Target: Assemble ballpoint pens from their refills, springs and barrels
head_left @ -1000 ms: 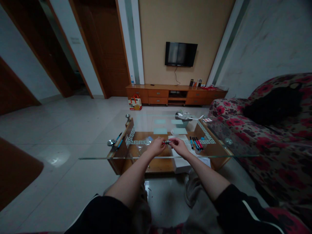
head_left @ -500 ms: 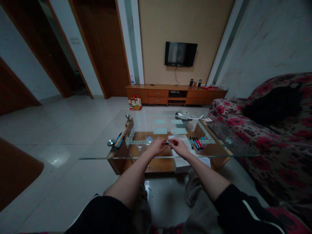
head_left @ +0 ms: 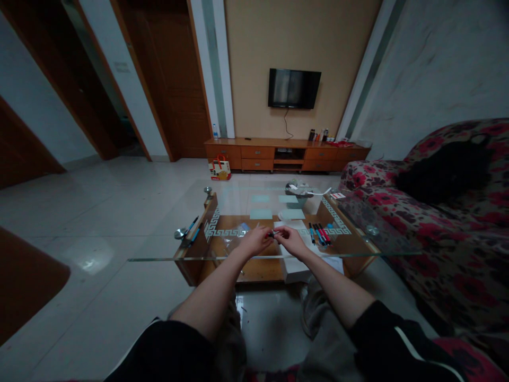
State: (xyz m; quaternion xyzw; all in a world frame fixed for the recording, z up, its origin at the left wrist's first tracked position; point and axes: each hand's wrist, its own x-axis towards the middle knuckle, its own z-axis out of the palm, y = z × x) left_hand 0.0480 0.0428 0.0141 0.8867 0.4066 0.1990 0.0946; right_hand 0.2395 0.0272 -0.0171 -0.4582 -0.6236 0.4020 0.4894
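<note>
Above the near part of the glass table top (head_left: 151,249), my two hands almost meet fingertip to fingertip. My left hand (head_left: 257,241) is closed on one end of a small dark pen (head_left: 272,234), whose body is mostly covered by fingers. The fingers of my right hand (head_left: 291,240) pinch its other end. Just right of that hand lie several pens (head_left: 320,234) in black, blue and red, roughly side by side. At the table's left edge, two more dark-and-blue pens (head_left: 193,228) lie apart from these.
Under the glass, a white box (head_left: 296,268) and clear plastic packaging (head_left: 234,239) show on the wooden shelf. Farther back are a dark basket-like container (head_left: 298,196) and a card (head_left: 338,196). A flowered sofa (head_left: 449,254) stands on the right.
Both hands stay together over the table with the pen. Their fingers have shifted slightly, and less of the pen's red part shows now.
</note>
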